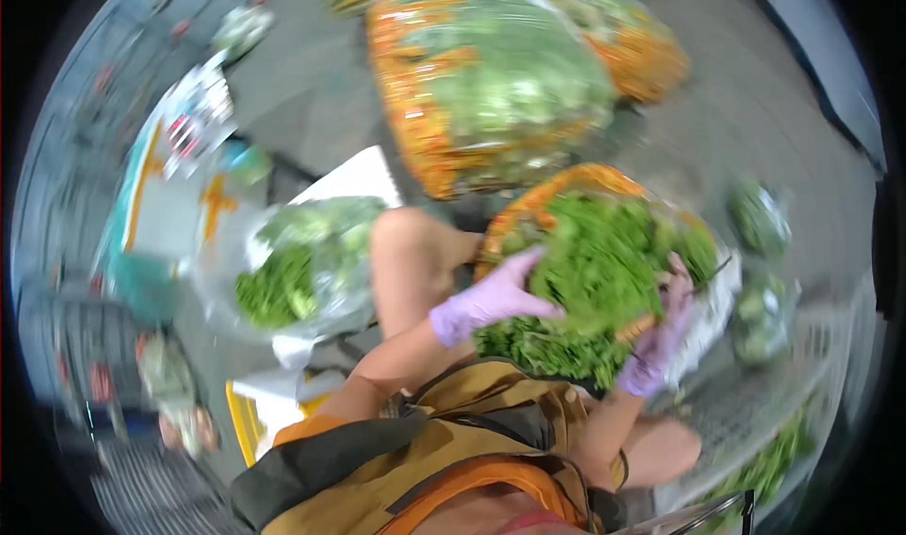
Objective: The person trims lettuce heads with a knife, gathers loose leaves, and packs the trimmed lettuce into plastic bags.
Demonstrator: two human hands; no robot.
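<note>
In the head view, both hands wear thin lilac gloves. A loose bunch of bright green lettuce [599,266], with frilly leaves, lies between them. My left hand [505,294] grips its left side, thumb and fingers spread around the leaves. On the right side my right hand [668,313] is curled against the leaves, its fingertips partly hidden. The lettuce is over an orange-printed plastic bag [604,175] whose mouth is spread wide. Below the hands sits a darker green bunch of leaves [557,351], close to my lap.
Big orange-printed bags of greens [500,73] stand ahead. On the left are a clear bag of greens [326,261], a taped foam box [193,209] and stacked crates [71,205]. Small wrapped vegetables [760,219] and a pale crate [755,412] lie to the right.
</note>
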